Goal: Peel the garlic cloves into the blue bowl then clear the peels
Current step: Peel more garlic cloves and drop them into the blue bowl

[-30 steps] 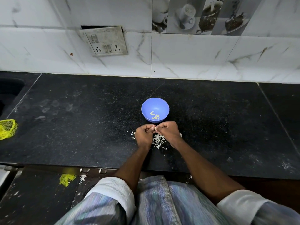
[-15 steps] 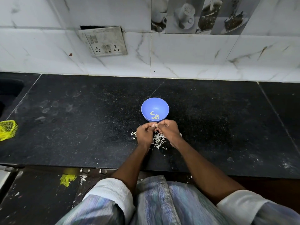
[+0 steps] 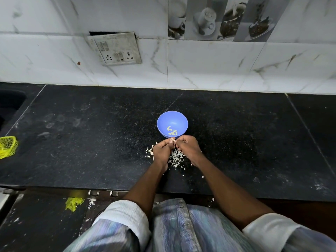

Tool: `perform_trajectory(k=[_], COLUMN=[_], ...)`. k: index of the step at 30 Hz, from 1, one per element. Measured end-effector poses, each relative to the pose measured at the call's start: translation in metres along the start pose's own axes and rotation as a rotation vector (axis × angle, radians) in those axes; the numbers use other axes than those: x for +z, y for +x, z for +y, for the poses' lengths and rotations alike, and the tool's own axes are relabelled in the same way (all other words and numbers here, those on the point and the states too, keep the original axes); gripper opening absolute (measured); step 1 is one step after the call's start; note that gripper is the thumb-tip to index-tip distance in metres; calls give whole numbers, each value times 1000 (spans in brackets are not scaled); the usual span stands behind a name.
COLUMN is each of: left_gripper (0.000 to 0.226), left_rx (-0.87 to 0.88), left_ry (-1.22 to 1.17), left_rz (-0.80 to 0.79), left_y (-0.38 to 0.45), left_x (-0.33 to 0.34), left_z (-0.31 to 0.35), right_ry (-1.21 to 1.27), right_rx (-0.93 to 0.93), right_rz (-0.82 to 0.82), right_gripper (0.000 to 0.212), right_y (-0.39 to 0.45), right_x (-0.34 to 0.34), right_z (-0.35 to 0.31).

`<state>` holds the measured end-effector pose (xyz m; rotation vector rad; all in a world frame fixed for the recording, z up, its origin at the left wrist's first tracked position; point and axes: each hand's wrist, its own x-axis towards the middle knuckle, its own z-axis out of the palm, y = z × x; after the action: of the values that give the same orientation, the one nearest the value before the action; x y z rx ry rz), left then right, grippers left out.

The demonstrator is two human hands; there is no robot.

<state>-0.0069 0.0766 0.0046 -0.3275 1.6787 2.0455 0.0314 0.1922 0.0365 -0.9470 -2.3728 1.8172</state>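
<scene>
Black counter (image 3: pixel 109 142) ran under everything, with the blue bowl (image 3: pixel 172 124) as the landmark, standing upright toward the wall side of where you worked. A few peeled cloves (image 3: pixel 172 132) already lay in the bottom of the bowl. A scatter of white peels (image 3: pixel 176 157) lay on the counter just on your side of the bowl, partly under your wrists. More flecks lay past the counter edge, low in the view.

Your left hand (image 3: pixel 161 151) and right hand (image 3: pixel 190 148) met just beside the bowl's near rim, fingers curled in tight. Between the fingertips of both you pinched one small garlic clove (image 3: pixel 172 141), the grip narrow. Which hand bore the clove and which pulled skin, I could not tell; it was too small.

Well off from the bowl, at the counter's far left edge, sat a yellow net bag (image 3: pixel 8 147). The wall socket (image 3: pixel 116 49) was behind the bowl, up the tiles.

Judged risks from here:
- The clove was slick and tiny. A hard pull on the skin could flick it onto the counter rather than into the bowl.
- You held it right by the rim, so loose skin could drop in among the peeled cloves.
- Peels were light and near the counter edge. A sweep of your forearms could push more onto the floor and make clearing harder.
</scene>
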Motion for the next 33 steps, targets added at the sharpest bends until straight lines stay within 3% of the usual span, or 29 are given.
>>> perform_trajectory(k=[7, 12, 17, 25, 33], left_gripper=[17, 13, 9, 12, 8], left_rx=[-65, 26, 138, 262, 294], left_ry=[-1, 75, 278, 534, 580], left_rz=[-11, 28, 44, 73, 90], left_y=[4, 2, 2, 4, -1], left_x=[-2, -4, -8, -10, -9], left_z=[-3, -4, -8, -9, -7], right_ry=[-131, -224, -209, -371, -390], right_rx=[35, -85, -201, -211, -233], right_rz=[-15, 83, 64, 69, 87], right_gripper=[21, 7, 5, 5, 5], right_y=[0, 2, -2, 2, -1], right_x=[-5, -10, -10, -10, -8], right_z=[6, 17, 11, 16, 14])
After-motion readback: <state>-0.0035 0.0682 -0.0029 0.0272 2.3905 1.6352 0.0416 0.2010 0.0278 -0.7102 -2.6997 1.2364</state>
